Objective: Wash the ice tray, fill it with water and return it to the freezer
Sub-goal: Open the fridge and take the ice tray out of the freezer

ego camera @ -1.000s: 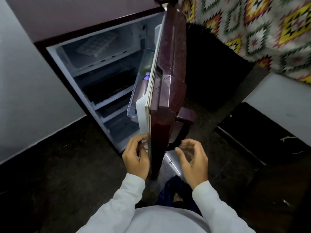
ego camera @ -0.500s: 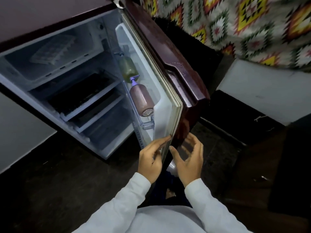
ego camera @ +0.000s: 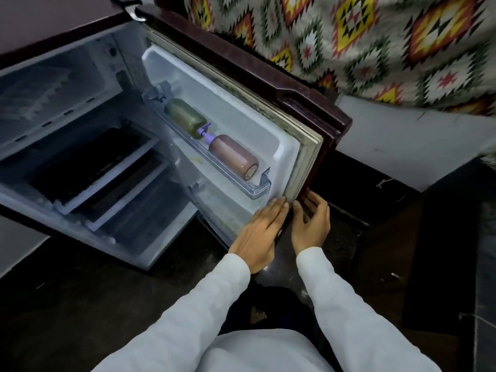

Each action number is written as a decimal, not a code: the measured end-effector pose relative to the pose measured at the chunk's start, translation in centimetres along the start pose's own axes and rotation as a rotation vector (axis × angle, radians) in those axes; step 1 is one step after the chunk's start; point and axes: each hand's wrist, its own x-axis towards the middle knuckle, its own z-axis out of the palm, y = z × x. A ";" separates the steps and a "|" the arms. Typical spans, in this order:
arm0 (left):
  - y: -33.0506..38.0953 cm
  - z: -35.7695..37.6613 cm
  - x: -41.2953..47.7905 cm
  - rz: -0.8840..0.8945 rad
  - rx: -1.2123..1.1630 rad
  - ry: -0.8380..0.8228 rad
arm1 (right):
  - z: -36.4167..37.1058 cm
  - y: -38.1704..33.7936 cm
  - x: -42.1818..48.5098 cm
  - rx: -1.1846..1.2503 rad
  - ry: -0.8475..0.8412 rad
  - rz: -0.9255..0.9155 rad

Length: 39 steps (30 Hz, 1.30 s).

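Dark flooring (ego camera: 67, 304) runs under a small maroon fridge (ego camera: 53, 20) that stands open, with a bright patterned cloth (ego camera: 375, 44) hanging at 1 o'clock and a pale wall (ego camera: 402, 146) below it. The fridge door (ego camera: 308, 103) is swung wide, its white inner side facing up at 12 o'clock.

The ice tray (ego camera: 35, 95) lies in the freezer compartment at 10 o'clock, a pale, blurred shape on the top shelf, well apart from both hands. Below it sit dark, empty-looking shelves.

In the clear door rack (ego camera: 252, 191) two bottles lie end to end: a green bottle (ego camera: 185, 118) and, at its 4 o'clock, a brown bottle (ego camera: 233, 157) with a purple pump between them.

The left hand (ego camera: 261, 232) lies flat with its fingers straight against the inner lower corner of the door, by the grey seal; its grip is slack and holds nothing. The right hand (ego camera: 311, 221) is at its 3 o'clock on the outer maroon side of the same corner, with loosely bent fingers touching the door and nothing clasped. Both arms wear white sleeves (ego camera: 188, 312).
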 end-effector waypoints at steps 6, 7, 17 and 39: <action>-0.1 1.8 3.8 0.007 0.111 -0.072 | -0.1 0.8 4.4 -0.108 -0.017 -0.008; 0.0 2.0 4.3 0.009 0.112 -0.079 | -0.2 0.9 4.7 -0.125 -0.030 -0.006; -1.2 3.1 5.6 -0.113 0.172 -0.109 | 0.2 3.3 4.5 -0.316 -0.225 -0.191; -22.5 -13.7 -9.0 -0.864 0.356 0.323 | 27.8 -5.4 -4.5 -0.767 -1.020 -0.842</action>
